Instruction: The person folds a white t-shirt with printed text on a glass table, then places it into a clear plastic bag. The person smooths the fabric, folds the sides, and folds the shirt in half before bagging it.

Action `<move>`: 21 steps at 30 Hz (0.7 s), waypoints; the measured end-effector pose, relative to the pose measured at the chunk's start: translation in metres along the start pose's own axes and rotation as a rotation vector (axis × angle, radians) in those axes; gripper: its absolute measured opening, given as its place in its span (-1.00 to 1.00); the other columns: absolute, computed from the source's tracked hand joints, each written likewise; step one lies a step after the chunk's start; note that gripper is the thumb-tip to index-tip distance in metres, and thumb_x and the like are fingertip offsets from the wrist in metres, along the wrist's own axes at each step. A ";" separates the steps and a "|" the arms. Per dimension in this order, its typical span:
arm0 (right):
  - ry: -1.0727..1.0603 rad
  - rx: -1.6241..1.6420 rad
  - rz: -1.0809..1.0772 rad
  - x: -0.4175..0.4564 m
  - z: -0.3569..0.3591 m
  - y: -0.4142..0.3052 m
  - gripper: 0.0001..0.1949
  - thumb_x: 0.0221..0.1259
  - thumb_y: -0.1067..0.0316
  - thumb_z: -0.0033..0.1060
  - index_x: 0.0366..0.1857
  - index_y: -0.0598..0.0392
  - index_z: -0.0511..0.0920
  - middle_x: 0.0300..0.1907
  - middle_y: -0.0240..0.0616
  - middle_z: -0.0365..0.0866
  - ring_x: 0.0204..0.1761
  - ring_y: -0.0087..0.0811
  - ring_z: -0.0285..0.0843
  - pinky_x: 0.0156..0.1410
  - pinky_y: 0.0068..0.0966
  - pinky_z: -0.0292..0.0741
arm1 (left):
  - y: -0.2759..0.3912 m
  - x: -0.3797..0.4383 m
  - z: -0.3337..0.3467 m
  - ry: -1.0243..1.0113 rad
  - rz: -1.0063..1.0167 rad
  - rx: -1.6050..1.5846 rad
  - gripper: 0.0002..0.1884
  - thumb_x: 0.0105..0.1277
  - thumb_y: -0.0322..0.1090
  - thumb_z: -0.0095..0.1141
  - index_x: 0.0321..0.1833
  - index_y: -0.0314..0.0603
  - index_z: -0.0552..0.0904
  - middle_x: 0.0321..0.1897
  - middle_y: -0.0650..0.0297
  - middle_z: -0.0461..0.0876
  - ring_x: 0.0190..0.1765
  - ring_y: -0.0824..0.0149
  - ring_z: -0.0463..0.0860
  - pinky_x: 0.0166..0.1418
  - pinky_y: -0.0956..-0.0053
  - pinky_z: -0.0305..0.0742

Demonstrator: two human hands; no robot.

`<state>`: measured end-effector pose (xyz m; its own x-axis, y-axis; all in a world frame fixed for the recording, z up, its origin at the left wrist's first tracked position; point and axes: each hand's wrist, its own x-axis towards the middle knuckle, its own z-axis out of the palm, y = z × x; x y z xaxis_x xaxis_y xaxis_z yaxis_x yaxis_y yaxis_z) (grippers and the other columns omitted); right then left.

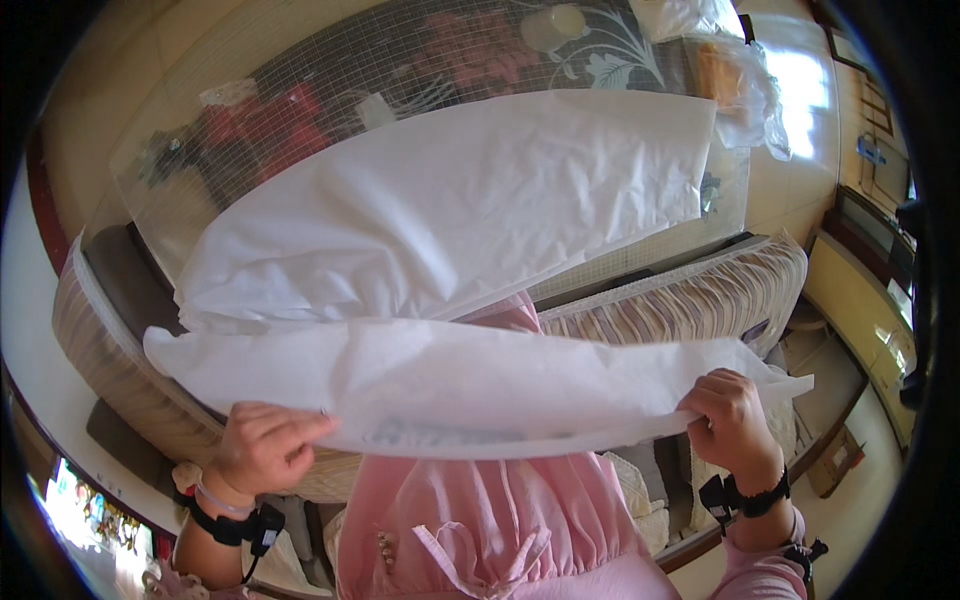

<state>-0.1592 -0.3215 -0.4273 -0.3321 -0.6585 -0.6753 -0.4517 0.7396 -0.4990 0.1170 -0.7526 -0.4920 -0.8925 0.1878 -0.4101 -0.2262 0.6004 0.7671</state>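
Observation:
A long white fabric piece [480, 382] stretches in front of my body, its near edge held up between both hands. My left hand [274, 446] pinches its left part, with the index finger extended along the cloth. At the right end my right hand [724, 420] grips the edge in closed fingers. Beyond it, more white fabric [465, 202] lies wrinkled and partly folded over the table; whether the two parts are joined cannot be told. Each wrist wears a black strap with a small device.
The table has a clear grid-patterned cover [360, 52]. On it are a white cup-like object [555, 28], a red bag [292, 124] and clear plastic bags [742, 90]. Sofa seats with striped covers [675, 304] stand near it. A cardboard box [834, 461] is on the floor at right.

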 end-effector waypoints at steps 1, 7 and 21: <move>-0.026 -0.010 0.006 -0.005 0.000 -0.002 -0.85 -0.26 0.60 0.15 -0.52 0.10 0.58 -0.54 -0.21 0.54 -0.42 -0.03 0.55 -0.23 -0.17 0.52 | 0.006 -0.006 -0.001 -0.036 -0.013 -0.034 -0.60 -0.02 -0.58 0.29 -0.07 -0.06 0.81 -0.30 0.25 0.83 -0.30 0.24 0.81 -0.23 0.34 0.74; -0.103 -0.048 0.011 -0.016 0.012 -0.006 -0.86 -0.28 0.59 0.14 -0.55 0.12 0.56 -0.54 -0.19 0.56 -0.41 -0.02 0.55 -0.22 -0.17 0.54 | 0.018 -0.043 0.009 -0.146 -0.058 -0.059 -0.56 -0.02 -0.53 0.34 0.01 -0.05 0.80 -0.12 0.23 0.81 -0.08 0.25 0.80 -0.05 0.31 0.74; -0.296 -0.055 0.155 -0.036 0.026 -0.030 -0.95 -0.14 0.54 0.17 -0.55 0.19 0.62 -0.50 -0.09 0.61 -0.34 0.07 0.59 -0.16 -0.13 0.55 | -0.041 -0.131 0.029 -0.440 -0.509 -0.087 -0.56 0.09 -0.58 0.18 0.03 -0.03 0.82 -0.11 0.06 0.79 -0.04 -0.09 0.74 0.08 0.14 0.64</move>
<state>-0.1121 -0.3161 -0.4022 -0.1495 -0.4637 -0.8733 -0.4609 0.8141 -0.3534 0.2543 -0.7794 -0.4845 -0.4286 0.2084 -0.8791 -0.6233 0.6362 0.4548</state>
